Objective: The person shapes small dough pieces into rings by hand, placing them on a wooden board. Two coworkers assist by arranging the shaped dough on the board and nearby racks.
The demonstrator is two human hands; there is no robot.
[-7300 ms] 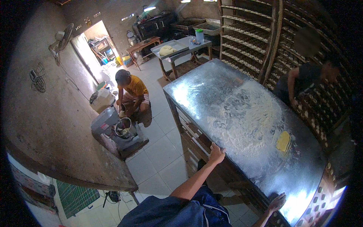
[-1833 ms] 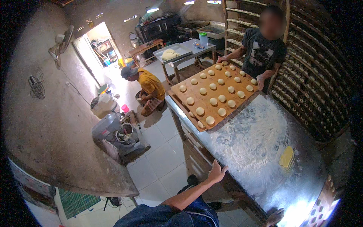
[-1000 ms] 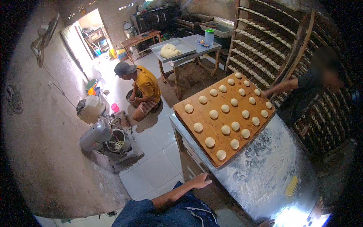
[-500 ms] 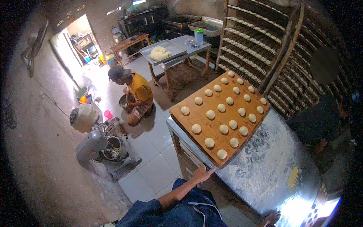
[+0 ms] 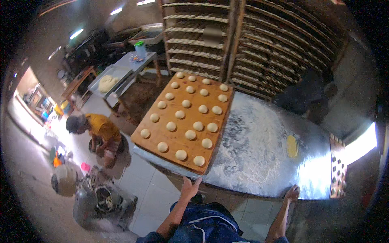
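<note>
A wooden board (image 5: 174, 135) lies on the left end of a floury metal table (image 5: 279, 117), with several round dough balls (image 5: 181, 154) in loose rows on it. My left hand (image 5: 189, 189) is at the table's near edge, just below the board's near right corner. Its thumb and fingers are apart and nothing shows between them. Farther right along the same edge, my right hand (image 5: 292, 193) has its fingers curled at the rim. What they close on, if anything, is too dark to make out. A flat yellow piece (image 5: 292, 146), perhaps a dough scraper, lies on the tabletop.
Racks (image 5: 198, 42) loaded with trays stand behind the table. A person in dark clothes (image 5: 302, 93) is at its far side. Another in a yellow shirt (image 5: 103, 127) crouches left, near a mixer (image 5: 103, 198). A side table holds a dough mass (image 5: 108, 83). A second board (image 5: 338, 166) is at right.
My view has swung to the right, so the table's right end and my right arm now show. My left hand's thumb and fingers look more spread at the edge. The board stays on the table.
</note>
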